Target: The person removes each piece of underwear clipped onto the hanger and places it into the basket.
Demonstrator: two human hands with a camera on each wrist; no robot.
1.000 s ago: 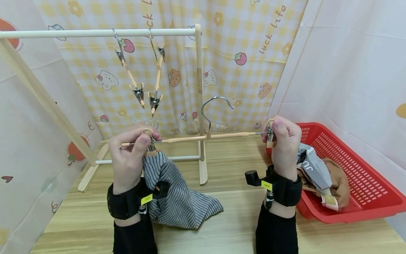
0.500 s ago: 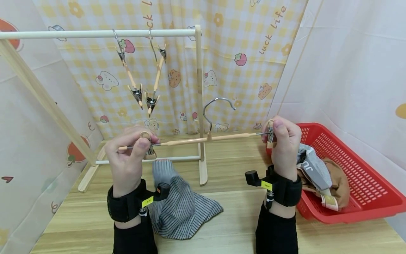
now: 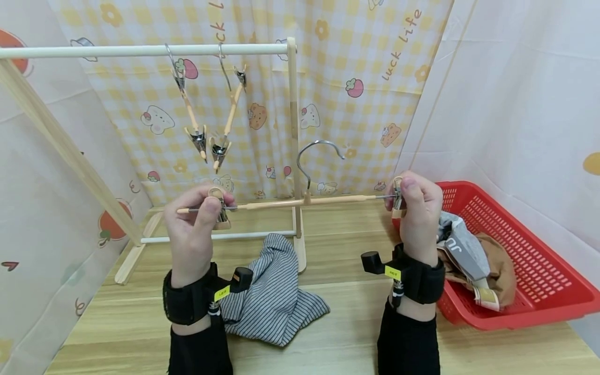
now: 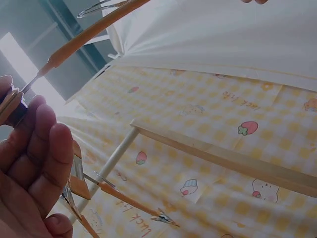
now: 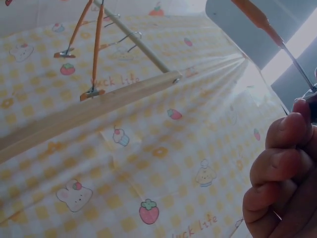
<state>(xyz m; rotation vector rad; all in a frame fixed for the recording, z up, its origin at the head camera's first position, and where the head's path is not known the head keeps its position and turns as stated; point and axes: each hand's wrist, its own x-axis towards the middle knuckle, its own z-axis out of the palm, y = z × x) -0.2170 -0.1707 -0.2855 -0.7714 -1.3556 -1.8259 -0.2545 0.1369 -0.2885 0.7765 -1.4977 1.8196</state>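
Both hands hold a clip hanger level above the table, its metal hook pointing up. At the bar's left end, my left hand (image 3: 191,229) pinches a clip (image 3: 222,221) between thumb and fingers. My right hand (image 3: 419,213) pinches the other clip (image 3: 397,200) at the far end. Between them runs the peach-coloured hanger bar (image 3: 272,203), with no cloth in either clip. Below, a grey garment with dark stripes (image 3: 276,297) lies crumpled on the table, partly behind the left wrist camera. The hanger bar (image 4: 94,32) crosses the top left of the left wrist view.
A rack with a white rail (image 3: 140,50) stands at the back left. Two similar clip hangers (image 3: 192,112) hang from it. To the right, a red basket (image 3: 539,317) contains folded grey and brown clothes (image 3: 497,265). A patterned curtain (image 3: 365,120) closes off the back.
The striped garment came out of the left clip and dropped onto the table. My left hand dipped slightly, then rose again with the hanger. The right hand has barely moved.
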